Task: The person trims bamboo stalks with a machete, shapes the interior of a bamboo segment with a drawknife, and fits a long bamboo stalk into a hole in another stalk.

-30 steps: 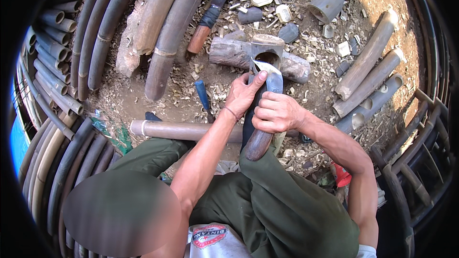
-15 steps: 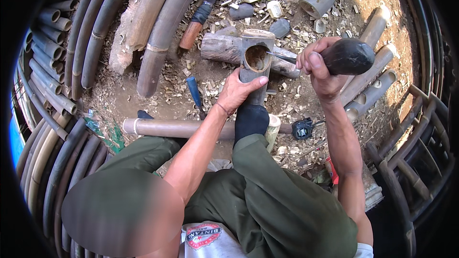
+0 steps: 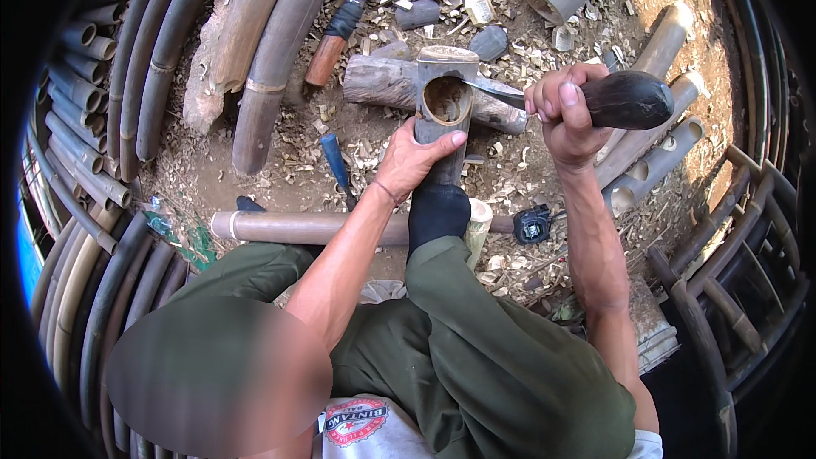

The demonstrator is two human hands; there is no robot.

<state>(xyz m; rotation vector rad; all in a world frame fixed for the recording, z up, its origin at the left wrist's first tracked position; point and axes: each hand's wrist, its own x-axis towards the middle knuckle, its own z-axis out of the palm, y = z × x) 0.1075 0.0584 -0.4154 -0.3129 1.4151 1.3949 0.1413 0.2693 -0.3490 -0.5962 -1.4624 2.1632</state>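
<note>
A short grey-brown bamboo piece (image 3: 431, 138) with a round hole cut in its upper side rests across a log (image 3: 378, 83). My left hand (image 3: 414, 157) is wrapped round the bamboo just below the hole, thumb lying across it. In my right hand (image 3: 568, 110) is a carving knife (image 3: 633, 100) with a thick, dark, rounded handle. Its narrow blade points left and the tip meets the right rim of the hole. My foot in a dark sock (image 3: 439, 208) is against the near end of the bamboo.
Wood chips litter the ground. A blue-handled tool (image 3: 334, 161) lies left of my left hand, and a wooden-handled blade (image 3: 327, 59) beyond it. A long bamboo pole (image 3: 314, 228) and a dark boxy device (image 3: 532, 225) lie nearer. Bamboo lengths (image 3: 285, 59) stand left; cut bamboo (image 3: 659, 161) lies right.
The knife has turned slightly, showing more of its blade face, with its tip still at the right rim of the hole. The whole view has shifted a little.
</note>
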